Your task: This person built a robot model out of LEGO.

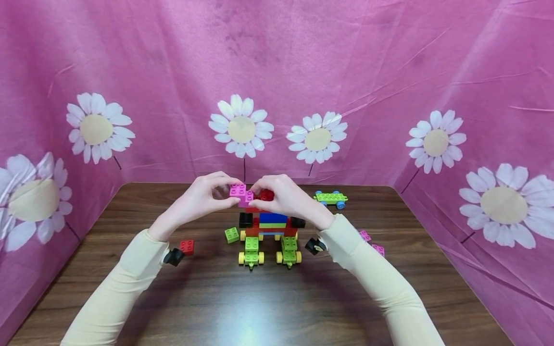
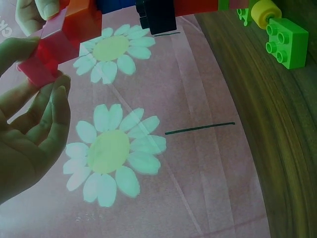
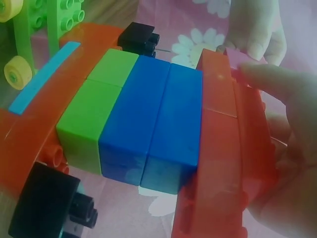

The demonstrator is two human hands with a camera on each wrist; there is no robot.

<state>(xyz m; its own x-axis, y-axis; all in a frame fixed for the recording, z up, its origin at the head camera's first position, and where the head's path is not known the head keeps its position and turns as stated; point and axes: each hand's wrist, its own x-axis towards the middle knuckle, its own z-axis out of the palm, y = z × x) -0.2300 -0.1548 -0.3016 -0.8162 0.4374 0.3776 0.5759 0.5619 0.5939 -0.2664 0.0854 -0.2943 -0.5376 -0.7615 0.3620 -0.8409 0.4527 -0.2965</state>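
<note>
The left hand (image 1: pixel 207 194) pinches a pink brick (image 1: pixel 237 189) between thumb and fingers at the top left of a brick build (image 1: pixel 272 219). That brick sits against a lower pink brick (image 1: pixel 249 197), which joins the build's red top. From the other side the right hand (image 1: pixel 283 194) curls round the top, its fingertips at the lower pink brick and beside a red brick (image 1: pixel 266 195). Blue bricks (image 3: pixel 133 109) and lime bricks (image 3: pixel 91 119) form the body. Black bricks (image 1: pixel 245 220) jut from its sides. Two lime wheeled bases (image 1: pixel 251 257) stand underneath.
Loose on the wooden table (image 1: pixel 207 307) are a lime brick (image 1: pixel 231 235), a red brick (image 1: pixel 187 247) and pink bricks (image 1: pixel 378 250). A lime car base (image 1: pixel 331 198) with blue wheels stands at the back right. Behind hangs a pink flowered cloth (image 1: pixel 277 57).
</note>
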